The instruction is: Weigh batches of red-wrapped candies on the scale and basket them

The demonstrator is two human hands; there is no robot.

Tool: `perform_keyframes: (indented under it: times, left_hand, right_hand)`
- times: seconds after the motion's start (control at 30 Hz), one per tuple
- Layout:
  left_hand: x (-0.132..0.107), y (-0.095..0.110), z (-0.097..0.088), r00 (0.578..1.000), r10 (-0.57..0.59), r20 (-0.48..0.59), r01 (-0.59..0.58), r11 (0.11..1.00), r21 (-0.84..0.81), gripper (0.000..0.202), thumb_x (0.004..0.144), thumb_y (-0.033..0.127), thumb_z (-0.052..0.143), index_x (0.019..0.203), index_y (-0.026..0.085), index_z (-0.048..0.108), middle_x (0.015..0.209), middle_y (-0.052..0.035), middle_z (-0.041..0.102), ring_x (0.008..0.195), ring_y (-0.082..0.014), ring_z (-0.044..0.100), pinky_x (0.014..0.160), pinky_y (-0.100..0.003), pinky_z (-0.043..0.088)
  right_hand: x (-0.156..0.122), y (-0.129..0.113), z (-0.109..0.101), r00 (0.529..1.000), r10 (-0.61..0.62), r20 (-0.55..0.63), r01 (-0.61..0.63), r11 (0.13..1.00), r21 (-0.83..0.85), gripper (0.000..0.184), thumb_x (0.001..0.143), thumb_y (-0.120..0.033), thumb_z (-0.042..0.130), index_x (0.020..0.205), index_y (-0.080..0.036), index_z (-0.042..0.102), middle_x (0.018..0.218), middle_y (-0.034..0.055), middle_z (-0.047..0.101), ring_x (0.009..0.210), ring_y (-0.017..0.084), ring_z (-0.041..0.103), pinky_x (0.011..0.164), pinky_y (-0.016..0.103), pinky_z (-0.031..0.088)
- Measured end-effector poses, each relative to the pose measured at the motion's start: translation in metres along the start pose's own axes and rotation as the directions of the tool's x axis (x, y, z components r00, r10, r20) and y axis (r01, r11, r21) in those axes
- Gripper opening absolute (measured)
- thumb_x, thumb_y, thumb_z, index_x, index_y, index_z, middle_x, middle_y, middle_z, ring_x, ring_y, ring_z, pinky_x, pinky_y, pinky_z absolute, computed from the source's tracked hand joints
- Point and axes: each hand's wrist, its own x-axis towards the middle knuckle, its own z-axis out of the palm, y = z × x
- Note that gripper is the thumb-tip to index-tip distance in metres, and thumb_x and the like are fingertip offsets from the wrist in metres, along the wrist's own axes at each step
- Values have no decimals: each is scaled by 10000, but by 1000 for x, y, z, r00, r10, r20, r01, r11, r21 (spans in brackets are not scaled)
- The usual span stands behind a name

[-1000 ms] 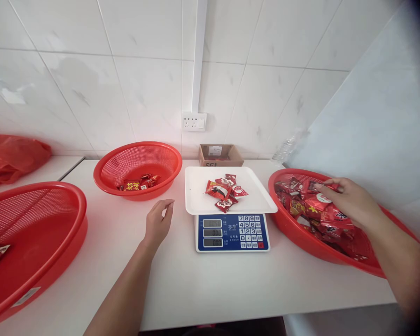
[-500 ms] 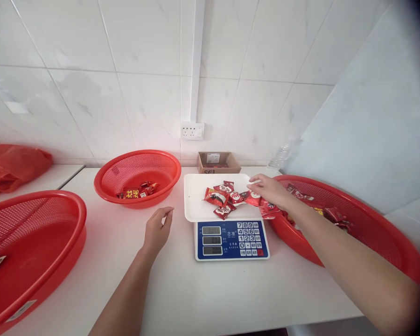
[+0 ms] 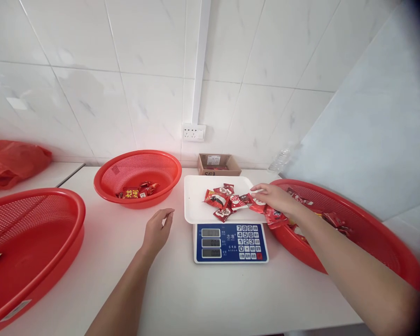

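Note:
A blue-and-white scale (image 3: 230, 241) stands mid-table, its white tray (image 3: 198, 205) carrying several red snack packets (image 3: 224, 199). My right hand (image 3: 276, 198) reaches over the tray's right edge, fingers curled round a bunch of red packets (image 3: 266, 209) that touch the tray. My left hand (image 3: 157, 231) rests on the white table to the left of the scale, fingers loosely curled and holding nothing. The red basket (image 3: 381, 245) on the right holds more packets, partly hidden by my arm.
A red mesh basket (image 3: 138, 177) behind my left hand holds a few packets. A larger red basket (image 3: 31, 252) sits at the near left with one packet. A small cardboard box (image 3: 219, 164) stands against the tiled wall, a red plastic bag (image 3: 14, 161) at the far left.
My right hand lifted a bunch of packets out of the right basket and carried them left onto the scale tray. My left hand has stayed put.

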Motion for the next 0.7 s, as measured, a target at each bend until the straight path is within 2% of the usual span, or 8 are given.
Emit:
perform_keyframes:
  times: [0.2, 0.3, 0.4, 0.53, 0.7]
  left_hand:
    - [-1, 0, 0, 1000, -10, 7, 10, 1000, -2, 203, 864, 298, 448, 922, 216, 624, 866, -29, 690, 765, -152, 645, 677, -265, 514]
    - [-1, 1, 1, 1000, -11, 18, 11, 1000, -6, 204, 864, 300, 445, 921, 219, 623, 850, -27, 687, 763, -153, 643, 676, -267, 513]
    - [-1, 2, 1, 999, -15, 31, 15, 1000, -7, 200, 863, 295, 446, 920, 221, 623, 853, -27, 687, 769, -154, 644, 675, -266, 512]
    - [-2, 2, 3, 999, -21, 47, 22, 1000, -7, 201, 861, 288, 445, 925, 218, 623, 867, -34, 690, 781, -155, 643, 669, -263, 513]
    - [-3, 0, 5, 998, -29, 58, 29, 1000, -4, 215, 865, 300, 440, 938, 216, 623, 894, -40, 693, 791, -159, 641, 710, -287, 521]
  right_hand:
    - [-23, 16, -35, 986, 38, -160, -31, 998, 45, 223, 738, -353, 601, 913, -215, 616, 943, 47, 689, 910, 215, 623, 738, 289, 453]
    - [-34, 38, -54, 946, 88, -313, -123, 988, -94, 240, 731, -408, 575, 912, -254, 613, 952, 36, 682, 895, 237, 616, 704, 320, 437]
    - [-41, 71, -68, 892, 92, -442, -233, 932, -276, 237, 735, -451, 519, 891, -293, 602, 896, 47, 676, 870, 270, 604, 662, 349, 427]
    - [-49, 109, -71, 879, 127, -460, -325, 866, -381, 258, 727, -490, 457, 888, -321, 565, 842, 71, 667, 754, 293, 596, 600, 373, 421]
    - [-57, 129, -59, 863, 204, -463, -406, 825, -392, 304, 727, -540, 391, 883, -333, 549, 847, 101, 673, 701, 307, 596, 550, 383, 417]
